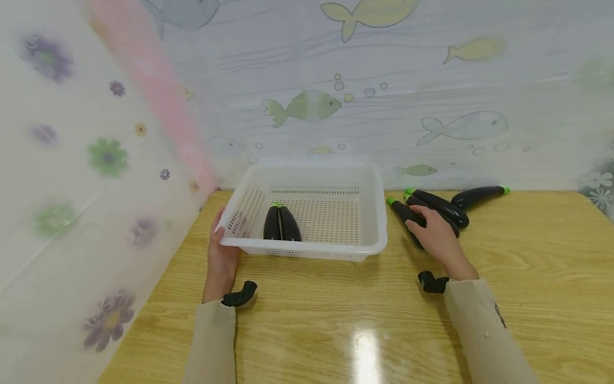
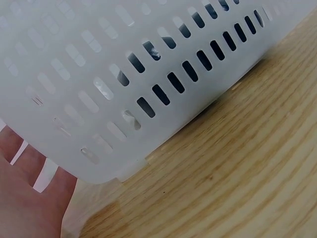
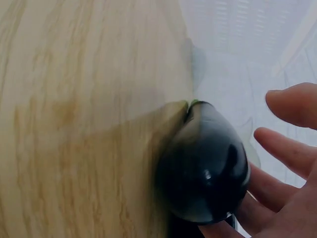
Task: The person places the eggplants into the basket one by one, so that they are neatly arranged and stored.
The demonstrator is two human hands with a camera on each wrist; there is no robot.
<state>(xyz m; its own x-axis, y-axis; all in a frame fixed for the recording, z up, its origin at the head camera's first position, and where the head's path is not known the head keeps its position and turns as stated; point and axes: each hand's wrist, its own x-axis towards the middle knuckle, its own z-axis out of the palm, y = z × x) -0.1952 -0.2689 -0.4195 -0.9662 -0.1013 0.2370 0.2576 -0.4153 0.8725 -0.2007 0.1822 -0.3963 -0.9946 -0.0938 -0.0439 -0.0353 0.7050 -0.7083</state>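
My left hand [image 1: 223, 261] holds the left front corner of a white plastic basket [image 1: 312, 248], thumb at the rim and fingers along the outer side. Inside the basket, two dark eggplants [image 1: 290, 224] lie side by side at the left. My right hand [image 1: 435, 234] is over an eggplant [image 1: 401, 212] to the right of the basket. In the right wrist view, thumb and index finger stand apart from the glossy eggplant [image 3: 205, 168], while other fingers lie along its side. More eggplants [image 1: 438, 207] with green stem ends lie just beyond this hand.
Everything stands on a wood-grain table [image 1: 326, 320]. A curtain [image 1: 297, 64] printed with fish hangs behind the basket, and a flowered sheet [image 1: 96, 213] slopes along the left. One eggplant [image 1: 479, 196] points toward the right at the table's back edge.
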